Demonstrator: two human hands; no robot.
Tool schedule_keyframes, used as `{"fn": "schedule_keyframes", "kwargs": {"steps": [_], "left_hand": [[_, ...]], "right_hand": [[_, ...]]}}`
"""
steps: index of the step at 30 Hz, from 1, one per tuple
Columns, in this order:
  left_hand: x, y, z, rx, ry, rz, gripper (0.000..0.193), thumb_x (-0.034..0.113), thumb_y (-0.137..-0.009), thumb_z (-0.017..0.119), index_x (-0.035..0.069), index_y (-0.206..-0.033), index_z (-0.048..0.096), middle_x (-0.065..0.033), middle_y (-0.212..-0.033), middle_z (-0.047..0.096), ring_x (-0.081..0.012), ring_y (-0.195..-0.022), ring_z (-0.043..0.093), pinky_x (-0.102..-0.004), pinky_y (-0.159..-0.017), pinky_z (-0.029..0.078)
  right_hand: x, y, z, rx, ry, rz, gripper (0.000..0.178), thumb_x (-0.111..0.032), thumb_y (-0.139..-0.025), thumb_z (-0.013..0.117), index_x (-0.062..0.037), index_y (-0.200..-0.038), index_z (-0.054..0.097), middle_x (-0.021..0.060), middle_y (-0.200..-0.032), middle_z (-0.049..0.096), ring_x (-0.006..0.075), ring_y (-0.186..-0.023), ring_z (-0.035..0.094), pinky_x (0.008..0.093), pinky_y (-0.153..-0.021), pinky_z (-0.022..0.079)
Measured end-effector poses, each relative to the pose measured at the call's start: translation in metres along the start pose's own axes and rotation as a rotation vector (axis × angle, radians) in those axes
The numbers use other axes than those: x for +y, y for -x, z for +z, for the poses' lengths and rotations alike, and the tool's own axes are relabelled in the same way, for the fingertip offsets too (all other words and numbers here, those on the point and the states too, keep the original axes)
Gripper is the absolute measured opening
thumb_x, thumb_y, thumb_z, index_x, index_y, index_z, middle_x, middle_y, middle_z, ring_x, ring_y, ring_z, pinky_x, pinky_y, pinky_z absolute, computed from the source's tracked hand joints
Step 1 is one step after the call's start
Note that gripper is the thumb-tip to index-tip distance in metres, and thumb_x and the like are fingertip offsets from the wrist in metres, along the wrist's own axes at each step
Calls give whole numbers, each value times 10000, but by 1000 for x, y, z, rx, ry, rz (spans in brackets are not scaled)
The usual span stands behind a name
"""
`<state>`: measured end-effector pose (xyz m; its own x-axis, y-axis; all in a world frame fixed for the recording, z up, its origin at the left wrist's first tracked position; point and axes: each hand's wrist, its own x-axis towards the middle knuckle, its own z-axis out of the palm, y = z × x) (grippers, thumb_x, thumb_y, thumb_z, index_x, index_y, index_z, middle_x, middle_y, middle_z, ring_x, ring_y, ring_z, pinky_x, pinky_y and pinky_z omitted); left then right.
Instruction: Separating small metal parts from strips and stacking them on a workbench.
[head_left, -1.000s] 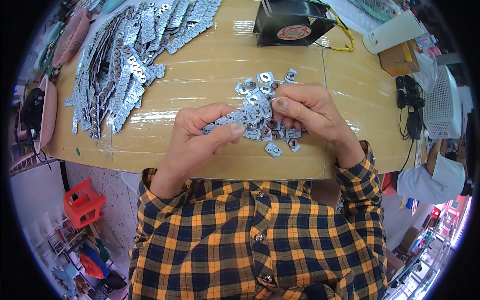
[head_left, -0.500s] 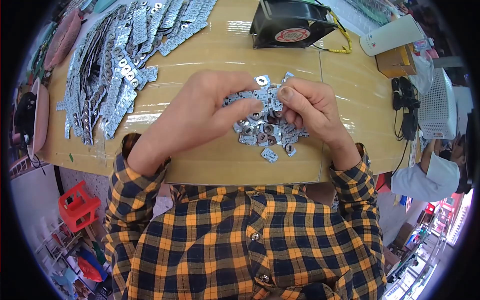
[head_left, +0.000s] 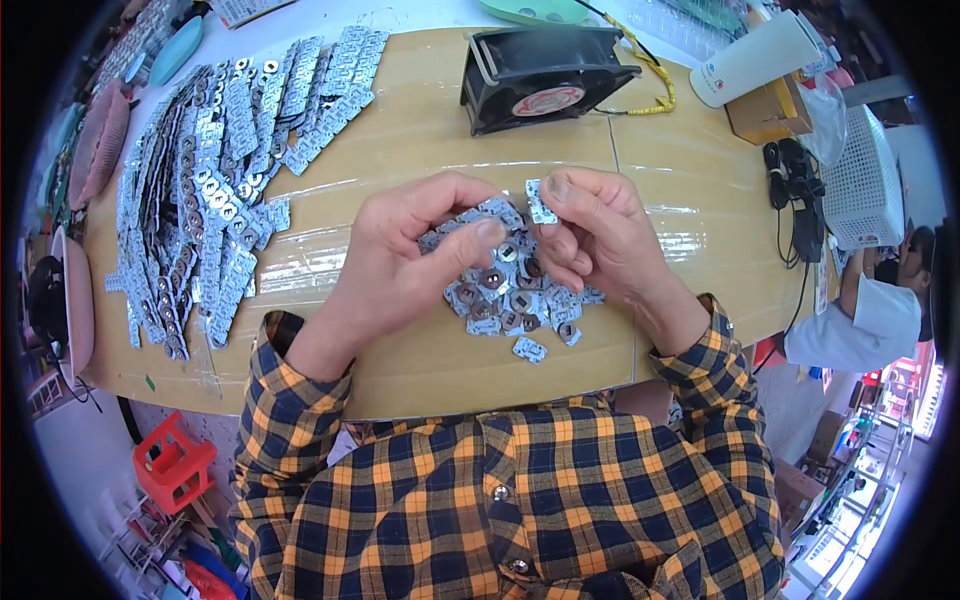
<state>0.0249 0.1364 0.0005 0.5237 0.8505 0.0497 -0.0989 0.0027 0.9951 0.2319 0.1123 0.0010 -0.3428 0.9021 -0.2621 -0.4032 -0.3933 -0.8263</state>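
My left hand (head_left: 405, 255) is closed around a strip of small circuit boards (head_left: 497, 209), thumb on top. Between the thumb and fingers of my right hand (head_left: 605, 225) one small circuit board (head_left: 540, 202) is pinched upright, a narrow gap away from the strip. Under both hands lies a pile of loose small circuit boards (head_left: 520, 300), several with round metal parts on them. A single loose board (head_left: 529, 349) rests nearer me, apart from the pile. My fingers hide part of the strip and of the pile.
Many long circuit-board strips (head_left: 205, 200) are heaped at the left of the table (head_left: 420, 375). A black fan (head_left: 550, 80) stands at the back. On the right are a white cup (head_left: 755, 60), a cardboard box (head_left: 768, 110), black cables (head_left: 800, 205) and a white basket (head_left: 865, 185). Another person (head_left: 860, 315) sits far right.
The board in my right hand has come apart from the strip, and my hands have separated slightly. The whole view has shifted, with the table appearing lower.
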Motion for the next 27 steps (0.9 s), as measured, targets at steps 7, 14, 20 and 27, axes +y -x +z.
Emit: {"fn": "schedule_keyframes", "kwargs": {"steps": [7,14,20,27], "left_hand": [[-21,-19,-16,79,-496,474,233,-36,-782,677,0,-1010,644,-118,-789,636,-198,-616,617,-286,-534,471],[-27,-19,-25,165,-657,464,270,-104,-765,658,-15,-1020,657,-121,-811,657,-214,-669,642,-273,-561,477],[-25,-22,-35,153,-645,384,237,-100,-766,660,-29,-992,649,-117,-785,645,-210,-624,622,-276,-534,463],[-33,-24,-31,32,-641,564,230,-62,-755,691,-18,-978,655,-107,-739,632,-196,-539,586,-286,-473,432]], "right_hand": [[4,-24,-1,114,477,-153,291,-178,-983,518,-31,-731,519,-6,-542,490,32,-420,423,198,-387,327],[8,-38,0,93,548,-142,280,-155,-979,515,-32,-728,531,-22,-536,483,24,-416,412,193,-393,321],[12,-43,-1,122,418,-97,278,-186,-987,524,-23,-768,575,-35,-537,483,15,-426,421,186,-403,317],[12,-40,-6,188,401,-93,286,-186,-987,519,-26,-757,572,-30,-535,473,29,-417,406,191,-402,314]]}}
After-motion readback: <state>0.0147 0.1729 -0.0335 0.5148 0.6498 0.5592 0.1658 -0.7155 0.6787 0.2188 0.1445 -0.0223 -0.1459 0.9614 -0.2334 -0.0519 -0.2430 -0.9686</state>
